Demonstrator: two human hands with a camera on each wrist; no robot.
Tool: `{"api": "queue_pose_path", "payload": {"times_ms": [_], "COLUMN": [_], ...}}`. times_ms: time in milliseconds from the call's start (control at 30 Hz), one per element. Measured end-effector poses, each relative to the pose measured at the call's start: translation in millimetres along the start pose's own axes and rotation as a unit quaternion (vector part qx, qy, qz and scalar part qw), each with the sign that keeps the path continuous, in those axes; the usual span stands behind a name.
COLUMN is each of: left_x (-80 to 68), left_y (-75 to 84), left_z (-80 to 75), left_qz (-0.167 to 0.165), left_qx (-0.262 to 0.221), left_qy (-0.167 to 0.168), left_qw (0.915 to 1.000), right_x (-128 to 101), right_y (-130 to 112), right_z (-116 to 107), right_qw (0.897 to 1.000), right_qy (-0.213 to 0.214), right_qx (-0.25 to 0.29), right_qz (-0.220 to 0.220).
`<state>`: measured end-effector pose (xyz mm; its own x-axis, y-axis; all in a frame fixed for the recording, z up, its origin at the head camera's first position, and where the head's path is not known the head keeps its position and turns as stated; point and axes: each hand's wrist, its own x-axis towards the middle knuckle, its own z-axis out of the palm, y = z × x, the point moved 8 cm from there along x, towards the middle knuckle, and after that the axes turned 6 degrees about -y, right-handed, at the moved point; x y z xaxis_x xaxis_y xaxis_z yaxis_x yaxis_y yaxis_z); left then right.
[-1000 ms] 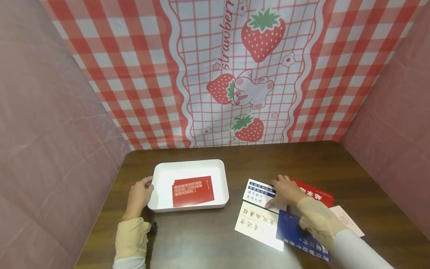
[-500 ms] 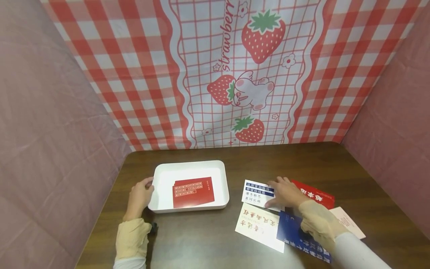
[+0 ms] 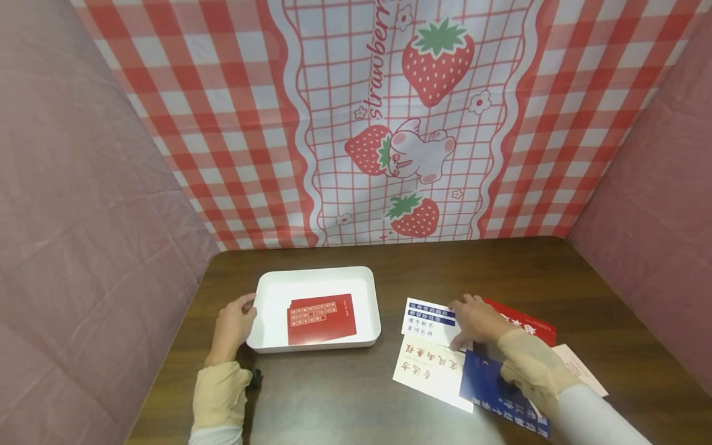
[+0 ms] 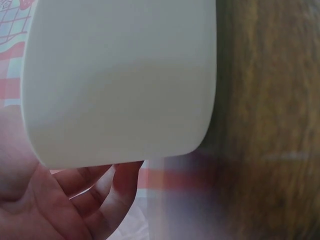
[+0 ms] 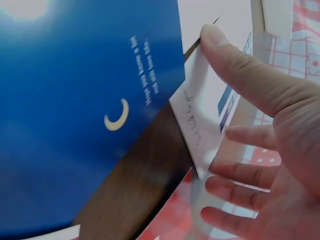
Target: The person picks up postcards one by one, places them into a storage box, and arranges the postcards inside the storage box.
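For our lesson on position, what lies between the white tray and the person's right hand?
In the head view: bare tabletop, then the white card with blue bands.

The tray [image 3: 319, 283] looks like smooth plastic; the blue card [image 5: 65, 140] is glossy paper. The tabletop [image 3: 317, 395] shows polished wood grain; the checked backdrop [image 3: 328, 123] and creased side drape [image 3: 105, 235] look like matt cloth.

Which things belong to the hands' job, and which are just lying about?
Probably the job: white tray; red cards inside it; white card at the right hand; nearby blue card, cream card, red card, pale card.
Probably background: checked cloth; pink curtains.
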<state>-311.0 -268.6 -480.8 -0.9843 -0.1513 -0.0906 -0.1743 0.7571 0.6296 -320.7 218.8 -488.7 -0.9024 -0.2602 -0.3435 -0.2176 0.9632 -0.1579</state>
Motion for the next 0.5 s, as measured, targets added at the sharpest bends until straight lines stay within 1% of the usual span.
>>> {"api": "queue_pose_path", "payload": {"times_ms": [267,367,500], "left_x": [0.9,0.6,-0.4], "left_y": [1.2,0.9,0.3], "left_z": [-0.1,0.1,0.9], "left_qz": [-0.003,-0.003,-0.005], "left_qx": [-0.003,-0.002,-0.004], "left_qy": [-0.004,-0.004,-0.004], "left_qw": [1.0,1.0,1.0], "right_x": [1.3,0.0,-1.5], "right_y": [5.1,7.2,10.5], "right_z": [-2.4,-2.6,-2.3], "right_qw": [0.998,0.998,0.999], "right_qy": [0.031,0.037,0.036], "right_qx": [0.045,0.037,0.022], "right_qz": [-0.021,-0.025,-0.017]}}
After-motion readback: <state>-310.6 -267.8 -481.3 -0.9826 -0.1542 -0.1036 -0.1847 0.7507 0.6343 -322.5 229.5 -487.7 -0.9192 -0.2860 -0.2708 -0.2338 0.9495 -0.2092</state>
